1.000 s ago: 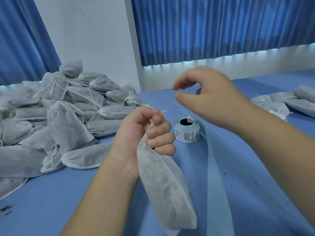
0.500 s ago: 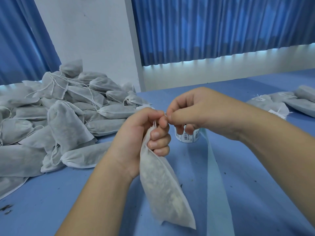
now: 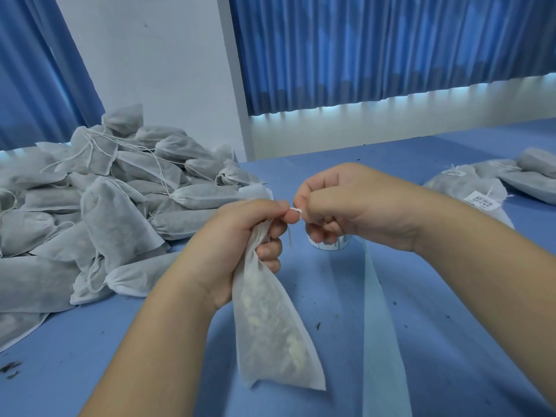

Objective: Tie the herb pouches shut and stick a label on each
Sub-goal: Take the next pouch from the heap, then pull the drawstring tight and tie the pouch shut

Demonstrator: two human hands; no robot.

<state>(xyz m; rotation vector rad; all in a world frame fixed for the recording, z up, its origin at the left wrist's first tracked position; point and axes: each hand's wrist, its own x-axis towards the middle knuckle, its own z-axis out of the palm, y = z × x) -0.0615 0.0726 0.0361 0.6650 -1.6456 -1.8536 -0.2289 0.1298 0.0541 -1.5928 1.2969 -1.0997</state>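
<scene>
The left grip [image 3: 237,236] is closed tight round the gathered neck of a pouch [image 3: 270,326], fingers curled over the bunched cloth and thumb and forefinger pinched at the very top. The right grip [image 3: 355,206] is curled too, its thumb and forefinger nipping a short white string [image 3: 296,210] where it leaves the pouch mouth; the two grips' fingertips nearly meet there. The pouch hangs from the left grip above the middle of the counter [image 3: 436,296], slanting down toward the near edge. It is thin, pale, see-through cloth, with light chunks and dark bits of herb showing in its lower half. A label roll [image 3: 329,243] stands on the counter just beyond the pouch, mostly hidden under the right grip, and its pale liner [image 3: 379,326] runs from it to the near edge. A large pile [image 3: 105,206] of grey pouches with loose strings fills the left edge back to the far left corner. At the right edge lie a few more pouches [image 3: 529,176], one of them carrying a white label [image 3: 480,201]. Dark crumbs [image 3: 10,368] dot the blue counter near the left edge. Blue curtains [image 3: 361,55] and a white wall [image 3: 150,70] stand behind.
</scene>
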